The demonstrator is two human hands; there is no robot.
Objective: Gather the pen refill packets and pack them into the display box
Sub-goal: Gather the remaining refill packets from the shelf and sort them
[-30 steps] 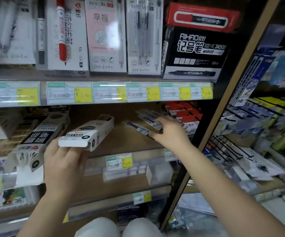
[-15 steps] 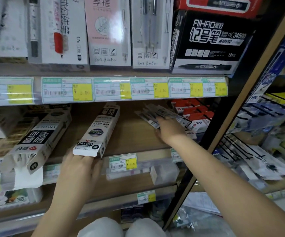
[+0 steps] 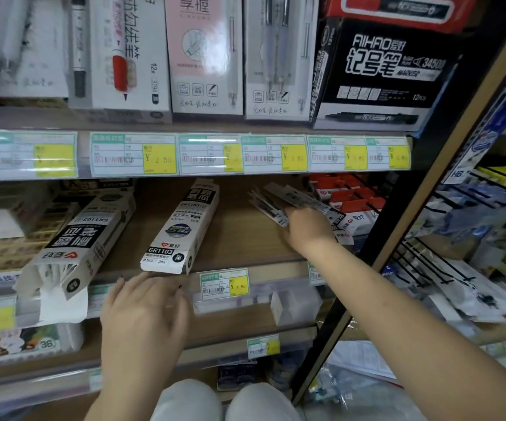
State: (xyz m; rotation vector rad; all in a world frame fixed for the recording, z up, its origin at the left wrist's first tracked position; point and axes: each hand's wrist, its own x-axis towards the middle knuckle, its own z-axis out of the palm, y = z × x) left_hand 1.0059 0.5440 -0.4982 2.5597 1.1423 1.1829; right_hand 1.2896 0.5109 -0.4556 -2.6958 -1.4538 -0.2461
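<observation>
A black marker box [image 3: 379,74] and pink pen box [image 3: 204,53] stand above yellow price tags [image 3: 159,158].

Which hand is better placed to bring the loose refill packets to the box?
Right: the right hand grips the fanned refill packets; the left hand is at the display box's near end, apart from them.

Display box [image 3: 181,228] left of refill packets [image 3: 294,203]

The left hand [image 3: 145,311] is lifted with its back to the camera, fingers straight, their tips at the near end of the display box [image 3: 182,229]. Right of that box the right arm stretches forward, and the right hand [image 3: 306,227] grips a fan of pen refill packets [image 3: 276,199].
</observation>
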